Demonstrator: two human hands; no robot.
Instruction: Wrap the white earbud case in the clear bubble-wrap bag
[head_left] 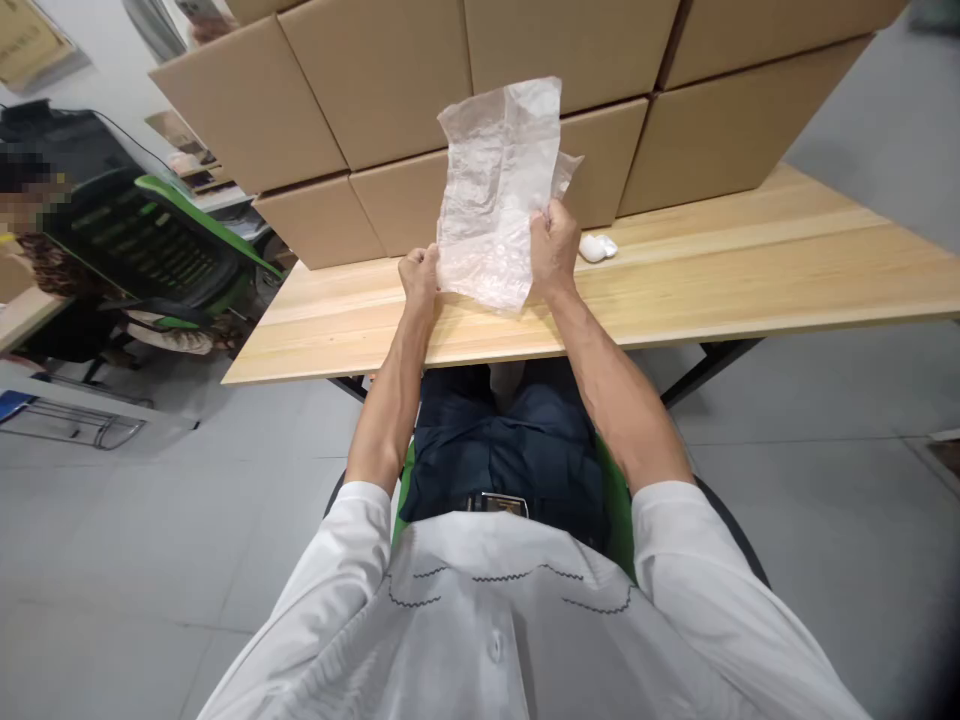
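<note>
Crumpled plastic sheet [491, 190] in fingers [558, 216]

The person wears a white shirt [442, 650] with short, plain-hemmed sleeves [345, 545], leaving the forearms [390, 410], left hand [418, 275] and right hand [553, 245] bare. Thin dark zigzag lines [499, 578] cross the shirt's far part in broken, partly curving strokes, and a pale round button [496, 646] sits nearer, just left of a front edge. Beyond come dark navy trousers [465, 440] and a belt buckle [504, 504] with a shiny silver-toned rim.
</note>
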